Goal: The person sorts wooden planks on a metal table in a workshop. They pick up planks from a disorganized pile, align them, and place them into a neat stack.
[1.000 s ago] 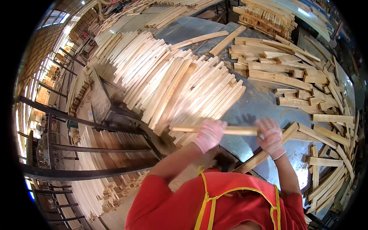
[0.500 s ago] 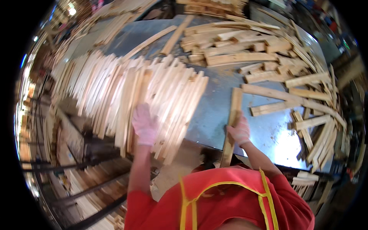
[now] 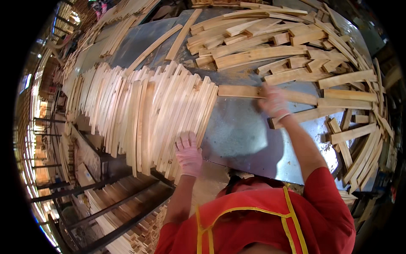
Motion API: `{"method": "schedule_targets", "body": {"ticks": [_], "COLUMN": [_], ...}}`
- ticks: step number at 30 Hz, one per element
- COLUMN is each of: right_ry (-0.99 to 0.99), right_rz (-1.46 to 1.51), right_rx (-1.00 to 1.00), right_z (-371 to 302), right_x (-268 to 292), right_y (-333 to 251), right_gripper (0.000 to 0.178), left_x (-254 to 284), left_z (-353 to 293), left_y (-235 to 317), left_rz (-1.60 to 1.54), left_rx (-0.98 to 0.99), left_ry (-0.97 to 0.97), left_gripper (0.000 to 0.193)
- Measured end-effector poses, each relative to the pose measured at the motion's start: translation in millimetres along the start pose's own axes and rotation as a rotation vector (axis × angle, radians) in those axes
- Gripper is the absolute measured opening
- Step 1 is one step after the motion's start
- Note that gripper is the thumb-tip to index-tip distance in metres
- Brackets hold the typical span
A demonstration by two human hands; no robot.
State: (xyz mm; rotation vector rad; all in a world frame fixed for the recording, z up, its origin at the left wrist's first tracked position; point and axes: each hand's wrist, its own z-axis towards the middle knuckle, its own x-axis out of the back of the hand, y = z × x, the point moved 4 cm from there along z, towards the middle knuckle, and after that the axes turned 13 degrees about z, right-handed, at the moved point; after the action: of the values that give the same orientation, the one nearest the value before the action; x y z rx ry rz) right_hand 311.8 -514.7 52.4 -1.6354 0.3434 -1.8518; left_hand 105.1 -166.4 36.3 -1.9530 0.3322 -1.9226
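My left hand (image 3: 189, 157), in a pale pink glove, lies with fingers stretched out at the near right edge of a row of wooden slats (image 3: 169, 114). These slats lie side by side, pointing away from me. My right hand (image 3: 274, 103), gloved too, is further forward over the metal tabletop (image 3: 241, 127). Its fingers are slightly blurred and close over a wooden board (image 3: 239, 91) that lies crosswise, its left end by the row. Another board (image 3: 304, 116) lies at a slant just nearer than the right hand.
A heap of curved wooden pieces (image 3: 262, 57) covers the far right of the table. More pieces (image 3: 363, 156) lie along the right edge. Two long strips (image 3: 184, 34) rest at the back. Dark metal rails (image 3: 114, 230) and stacked wood stand at lower left.
My right hand has moved forward from near the table's front edge, where it held an upright-pointing board. My left hand has slid right and nearer along the slat row.
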Motion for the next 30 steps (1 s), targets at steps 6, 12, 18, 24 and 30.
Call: {"method": "schedule_targets", "body": {"ticks": [6, 12, 18, 24, 30], "right_ry": [-0.382, -0.403, -0.319, -0.234, 0.365], "right_rz": [-0.334, -0.095, -0.032, 0.044, -0.01], "right_rx": [-0.183, -0.241, -0.149, 0.288, -0.455], "right_z": [-33.2, -97.5, -156.4, -205.2, -189.1], "right_x": [38.5, 58.0, 61.8, 46.4, 112.3], "right_y": [114.4, 95.1, 16.7, -75.0, 42.0], "right_gripper": [0.082, 0.074, 0.065, 0.06, 0.055], "left_x": [-5.7, -12.3, 81.1, 102.2, 20.3], "left_z": [-2.0, 0.0, -20.5, -39.6, -45.7], "left_y": [0.9, 2.4, 37.8, 76.8, 30.0], "left_rz": [-0.014, -0.077, -0.118, -0.176, -0.378], "left_rx": [0.016, -0.036, -0.304, -0.611, -0.314], "left_ry": [0.001, -0.069, 0.126, -0.407, -0.239], "left_gripper": [0.092, 0.087, 0.096, 0.101, 0.099]}}
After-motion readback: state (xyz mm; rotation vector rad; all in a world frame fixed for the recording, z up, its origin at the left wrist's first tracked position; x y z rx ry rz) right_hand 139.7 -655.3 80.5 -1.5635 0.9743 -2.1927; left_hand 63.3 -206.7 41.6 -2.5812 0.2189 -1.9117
